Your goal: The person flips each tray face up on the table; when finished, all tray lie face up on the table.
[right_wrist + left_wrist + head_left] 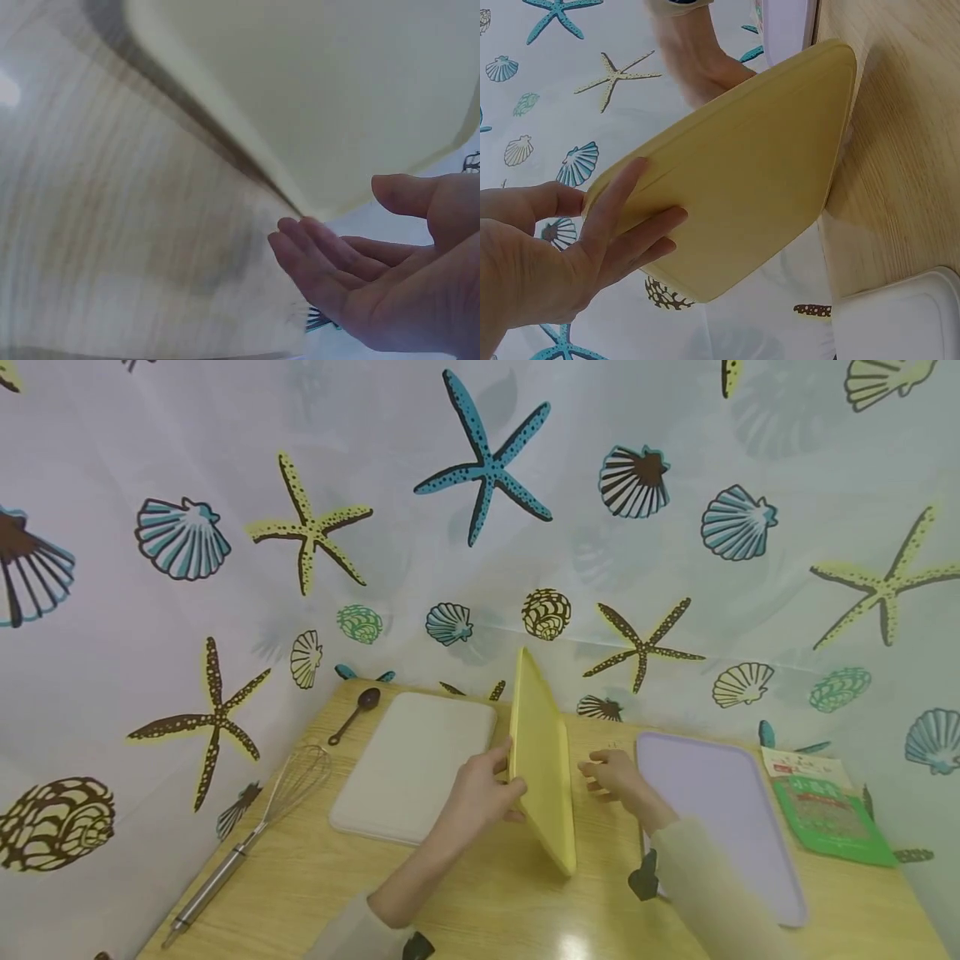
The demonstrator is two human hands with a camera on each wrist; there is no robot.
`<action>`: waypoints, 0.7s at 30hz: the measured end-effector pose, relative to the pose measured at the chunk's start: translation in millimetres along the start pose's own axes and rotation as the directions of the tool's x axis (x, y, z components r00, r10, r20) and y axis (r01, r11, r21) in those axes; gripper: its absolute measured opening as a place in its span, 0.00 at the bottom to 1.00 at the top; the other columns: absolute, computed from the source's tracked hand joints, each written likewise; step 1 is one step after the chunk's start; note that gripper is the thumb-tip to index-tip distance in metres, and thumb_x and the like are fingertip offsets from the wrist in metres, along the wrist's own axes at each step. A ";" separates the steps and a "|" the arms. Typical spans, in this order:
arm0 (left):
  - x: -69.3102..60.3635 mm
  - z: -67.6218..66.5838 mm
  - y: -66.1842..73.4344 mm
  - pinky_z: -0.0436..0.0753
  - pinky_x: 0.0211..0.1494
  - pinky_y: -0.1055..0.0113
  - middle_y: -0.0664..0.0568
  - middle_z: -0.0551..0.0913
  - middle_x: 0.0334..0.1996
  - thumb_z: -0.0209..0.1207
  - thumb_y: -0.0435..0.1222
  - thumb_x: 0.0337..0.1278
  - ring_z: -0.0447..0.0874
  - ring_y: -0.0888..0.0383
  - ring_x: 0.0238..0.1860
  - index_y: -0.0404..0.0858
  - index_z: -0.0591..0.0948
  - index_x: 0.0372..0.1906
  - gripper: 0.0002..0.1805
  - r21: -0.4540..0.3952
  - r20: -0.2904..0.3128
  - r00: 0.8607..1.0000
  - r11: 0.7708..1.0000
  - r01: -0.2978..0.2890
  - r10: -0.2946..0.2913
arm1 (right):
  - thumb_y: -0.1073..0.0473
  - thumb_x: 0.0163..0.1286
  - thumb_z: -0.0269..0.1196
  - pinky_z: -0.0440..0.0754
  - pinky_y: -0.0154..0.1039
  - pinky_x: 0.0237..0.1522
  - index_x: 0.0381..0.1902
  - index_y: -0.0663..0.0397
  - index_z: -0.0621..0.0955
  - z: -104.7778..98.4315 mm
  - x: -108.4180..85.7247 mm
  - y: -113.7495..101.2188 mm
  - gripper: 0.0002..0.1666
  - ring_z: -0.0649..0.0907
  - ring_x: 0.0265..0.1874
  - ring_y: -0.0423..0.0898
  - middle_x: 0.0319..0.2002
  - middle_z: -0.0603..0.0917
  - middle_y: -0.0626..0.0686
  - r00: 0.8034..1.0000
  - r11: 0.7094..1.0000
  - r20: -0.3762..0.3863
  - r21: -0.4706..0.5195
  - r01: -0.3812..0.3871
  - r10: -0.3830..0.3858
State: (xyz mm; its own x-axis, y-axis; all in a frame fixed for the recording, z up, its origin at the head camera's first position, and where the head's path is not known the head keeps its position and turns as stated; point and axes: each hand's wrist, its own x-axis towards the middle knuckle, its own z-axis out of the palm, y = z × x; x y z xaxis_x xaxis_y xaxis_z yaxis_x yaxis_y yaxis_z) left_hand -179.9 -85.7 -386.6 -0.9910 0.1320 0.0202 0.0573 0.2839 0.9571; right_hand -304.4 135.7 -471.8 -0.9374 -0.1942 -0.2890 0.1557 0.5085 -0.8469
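A yellow rectangular tray (542,768) stands tilted up on its edge in the middle of the table. My left hand (480,789) pinches its rim, and in the left wrist view the thumb is at the edge while the fingers (611,199) lie along the outer face. On the tray's other side is my right hand (617,779), its palm turned up and its fingers loosely bent with nothing held. In the right wrist view those fingertips (289,229) are close to the tray's lower corner; whether they touch it I cannot tell.
Left of the yellow tray lies a white tray (420,760), with a dark spoon (367,699) and a whisk (217,881) beyond it. A lilac tray (712,818) lies to the right, beside a green packet (828,818). A shell-patterned curtain (405,560) borders the table.
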 end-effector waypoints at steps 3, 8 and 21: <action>-1.8 -5.2 -2.3 0.80 0.19 0.75 0.27 0.65 0.65 0.52 0.28 0.58 0.83 0.55 0.16 0.28 0.56 0.72 0.36 -0.025 -0.008 1.000 1.000 0.013 -0.013 | 0.60 0.73 0.55 0.84 0.51 0.47 0.64 0.82 0.62 6.0 -2.7 11.7 0.32 0.81 0.49 0.64 0.56 0.74 0.75 1.000 0.999 0.001 -0.032 -0.012 0.012; -2.8 -11.2 -4.7 0.85 0.27 0.66 0.28 0.66 0.64 0.51 0.26 0.58 0.79 0.59 0.14 0.26 0.55 0.72 0.35 -0.115 -0.011 1.000 0.993 0.003 -0.004 | 0.64 0.68 0.61 0.84 0.48 0.44 0.60 0.83 0.66 14.0 -4.7 18.8 0.32 0.85 0.41 0.61 0.51 0.78 0.74 1.000 1.000 0.006 0.014 0.006 -0.006; -0.1 -23.7 -17.5 0.87 0.36 0.61 0.27 0.69 0.62 0.52 0.28 0.59 0.85 0.42 0.44 0.27 0.56 0.72 0.35 -0.167 -0.007 1.000 0.986 0.013 -0.014 | 0.72 0.59 0.65 0.86 0.47 0.40 0.59 0.81 0.69 15.8 1.0 31.8 0.32 0.86 0.36 0.55 0.45 0.83 0.69 0.996 0.992 0.085 0.125 -0.027 0.016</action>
State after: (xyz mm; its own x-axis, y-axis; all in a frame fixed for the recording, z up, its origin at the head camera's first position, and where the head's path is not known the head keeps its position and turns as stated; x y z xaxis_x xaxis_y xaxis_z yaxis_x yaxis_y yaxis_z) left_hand -183.7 -113.2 -396.5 -0.9925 0.1219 0.0089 0.0240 0.1228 0.9921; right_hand -295.5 138.5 -506.1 -0.9051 -0.2564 -0.3392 0.2183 0.4045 -0.8881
